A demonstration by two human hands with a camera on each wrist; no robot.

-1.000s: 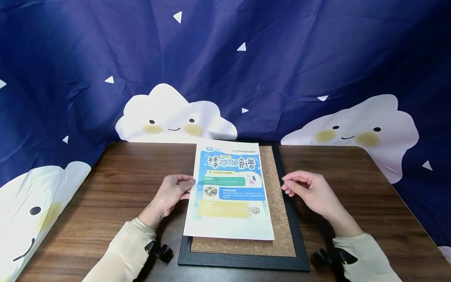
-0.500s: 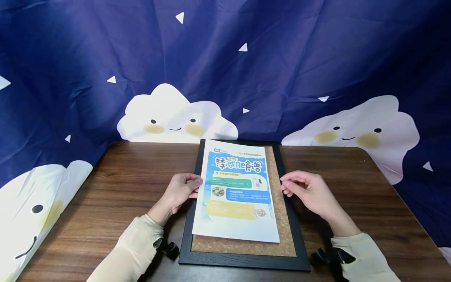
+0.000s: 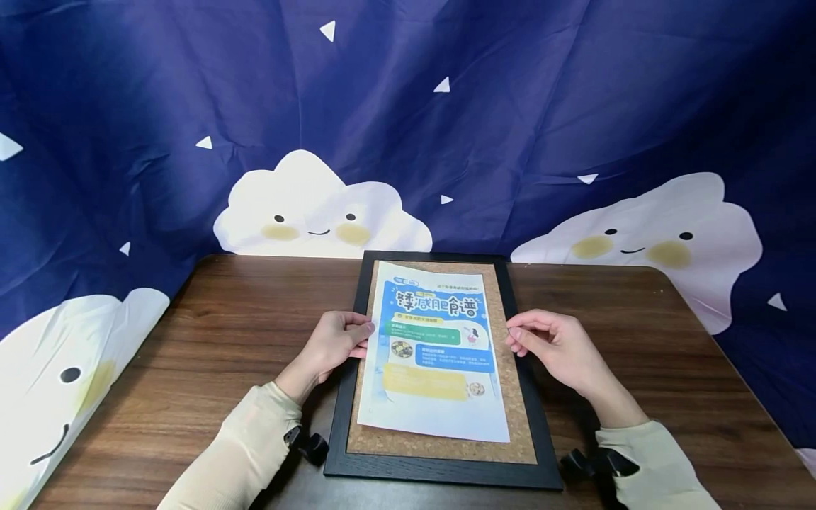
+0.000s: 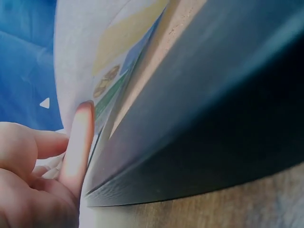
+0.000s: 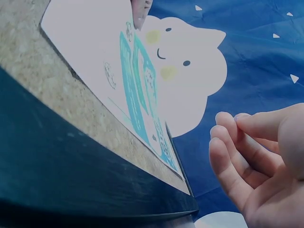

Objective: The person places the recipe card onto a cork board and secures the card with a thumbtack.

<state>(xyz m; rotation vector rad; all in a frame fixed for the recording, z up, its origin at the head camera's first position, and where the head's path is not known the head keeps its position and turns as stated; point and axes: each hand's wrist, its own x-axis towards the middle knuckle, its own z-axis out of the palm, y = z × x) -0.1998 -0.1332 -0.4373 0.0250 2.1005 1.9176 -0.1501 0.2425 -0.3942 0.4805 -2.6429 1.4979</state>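
Observation:
My left hand [image 3: 331, 343] pinches the left edge of a printed paper poster [image 3: 433, 418] with blue, green and yellow blocks and a large heading. The poster overlaps a black-framed corkboard [image 3: 440, 448], with cork showing on all sides of it. In the left wrist view the thumb [image 4: 81, 142] lies on the paper's face, beside the black frame. My right hand [image 3: 561, 347] is at the board's right edge, thumb tip against the index fingertip and the other fingers curled. I cannot tell whether something small is between those fingertips [image 5: 225, 121].
The corkboard lies on a dark brown wooden table [image 3: 210, 333]. Behind the table hangs a blue cloth [image 3: 395, 106] with white clouds and triangles. A black camera strap [image 3: 306, 445] sits at the left wrist, another camera [image 3: 596, 464] at the right.
My left hand has moved the poster right and slightly toward me over the corkboard, uncovering the board's left frame and a strip of cork at the top. The right hand has stayed nearly still.

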